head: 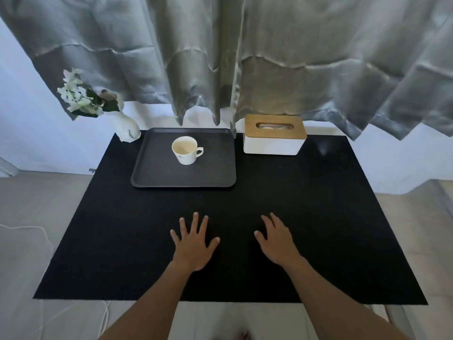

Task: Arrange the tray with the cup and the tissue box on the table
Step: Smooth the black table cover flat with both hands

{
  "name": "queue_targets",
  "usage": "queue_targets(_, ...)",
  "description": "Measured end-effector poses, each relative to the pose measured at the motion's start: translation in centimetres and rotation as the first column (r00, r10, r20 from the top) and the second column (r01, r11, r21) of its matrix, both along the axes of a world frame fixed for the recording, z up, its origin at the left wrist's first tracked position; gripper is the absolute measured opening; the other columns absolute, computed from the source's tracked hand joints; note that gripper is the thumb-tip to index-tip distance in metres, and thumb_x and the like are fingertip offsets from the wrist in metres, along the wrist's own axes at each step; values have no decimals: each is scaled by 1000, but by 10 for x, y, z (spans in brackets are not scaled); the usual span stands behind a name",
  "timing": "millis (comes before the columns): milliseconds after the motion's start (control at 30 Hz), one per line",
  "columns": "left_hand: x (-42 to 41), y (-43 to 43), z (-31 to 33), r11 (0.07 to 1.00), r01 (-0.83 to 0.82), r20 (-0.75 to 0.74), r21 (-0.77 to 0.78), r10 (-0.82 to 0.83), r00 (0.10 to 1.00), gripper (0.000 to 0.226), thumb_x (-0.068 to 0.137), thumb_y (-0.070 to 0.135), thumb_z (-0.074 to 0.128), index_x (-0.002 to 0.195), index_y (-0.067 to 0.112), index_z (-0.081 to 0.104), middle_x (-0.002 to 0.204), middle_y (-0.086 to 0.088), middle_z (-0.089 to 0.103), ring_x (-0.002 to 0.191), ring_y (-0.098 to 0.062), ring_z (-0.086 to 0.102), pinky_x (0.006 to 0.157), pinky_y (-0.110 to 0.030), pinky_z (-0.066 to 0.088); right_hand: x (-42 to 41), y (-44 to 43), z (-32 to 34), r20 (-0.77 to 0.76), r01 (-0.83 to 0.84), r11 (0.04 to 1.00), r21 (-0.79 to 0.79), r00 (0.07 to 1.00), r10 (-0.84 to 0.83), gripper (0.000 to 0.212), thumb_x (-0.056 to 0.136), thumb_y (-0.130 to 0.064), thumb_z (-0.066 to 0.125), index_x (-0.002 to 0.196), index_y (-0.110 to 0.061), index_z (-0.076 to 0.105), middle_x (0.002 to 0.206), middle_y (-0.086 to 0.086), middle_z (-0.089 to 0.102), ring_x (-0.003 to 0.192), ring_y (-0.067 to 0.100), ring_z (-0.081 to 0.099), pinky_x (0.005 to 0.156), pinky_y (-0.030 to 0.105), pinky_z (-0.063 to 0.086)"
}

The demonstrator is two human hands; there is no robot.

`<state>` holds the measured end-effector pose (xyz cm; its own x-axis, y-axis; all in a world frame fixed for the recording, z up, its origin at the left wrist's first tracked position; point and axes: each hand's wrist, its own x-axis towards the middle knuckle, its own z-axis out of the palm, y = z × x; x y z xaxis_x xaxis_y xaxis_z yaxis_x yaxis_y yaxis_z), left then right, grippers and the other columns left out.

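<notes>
Two hands, left hand and right hand, lie flat on the black worktop, fingers apart, well apart from the dark square tray.

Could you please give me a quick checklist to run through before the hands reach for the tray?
1. Left hand empty, open: ok.
2. Right hand empty, open: ok.
3. Cup upright on the tray: ok.
4. Table between hands and tray unobstructed: ok.
5. Tissue box apart from the tray's right edge: ok.
6. Vase clear of the tray's far left corner: cannot tell.
</notes>
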<state>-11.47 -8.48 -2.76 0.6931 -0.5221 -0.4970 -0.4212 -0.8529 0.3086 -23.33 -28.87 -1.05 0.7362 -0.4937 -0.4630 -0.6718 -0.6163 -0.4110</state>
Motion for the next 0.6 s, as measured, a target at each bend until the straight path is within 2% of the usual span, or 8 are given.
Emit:
queue_targets(267, 5, 43, -50, 997, 57, 233, 47, -66, 970, 81, 87, 74, 16, 152, 36, -13, 164, 0, -19, 145, -42, -25, 113, -71, -8, -5, 25, -56, 14, -27, 962, -273, 999, 32, 71, 95, -54, 34, 154, -30, 5, 163, 4, -11, 149, 28, -12, 119, 54, -3)
queue_targets(400, 4, 49, -61, 998, 59, 342, 10, -59, 938, 81, 86, 77, 10, 154, 37, -6, 166, 0, -8, 148, -42, -18, 112, -71, -6, -13, 30, -73, 9, -19, 935, -353, 1000, 24, 69, 95, -59, 23, 154, -30, 5, 164, 4, -6, 149, 28, -10, 119, 55, -3)
queue_targets(467, 3, 50, -64, 998, 56, 364, 4, -53, 930, 80, 87, 77, 12, 155, 36, 0, 167, 0, -1, 149, -42, -13, 112, -71, -5, -16, 34, -77, 11, -40, 910, -414, 999, 48, 67, 95, -59, 19, 154, -28, 5, 164, 4, -1, 150, 27, -6, 120, 55, 0)
queue_targets(600, 2, 51, -66, 998, 55, 375, -15, -46, 926, 80, 87, 77, 13, 155, 35, 5, 167, 0, 4, 150, -42, -9, 113, -72, -1, -20, 36, -80, 16, -39, 898, -437, 999, 51, 67, 95, -58, 16, 154, -28, 6, 164, 4, 2, 150, 27, -3, 120, 53, 0)
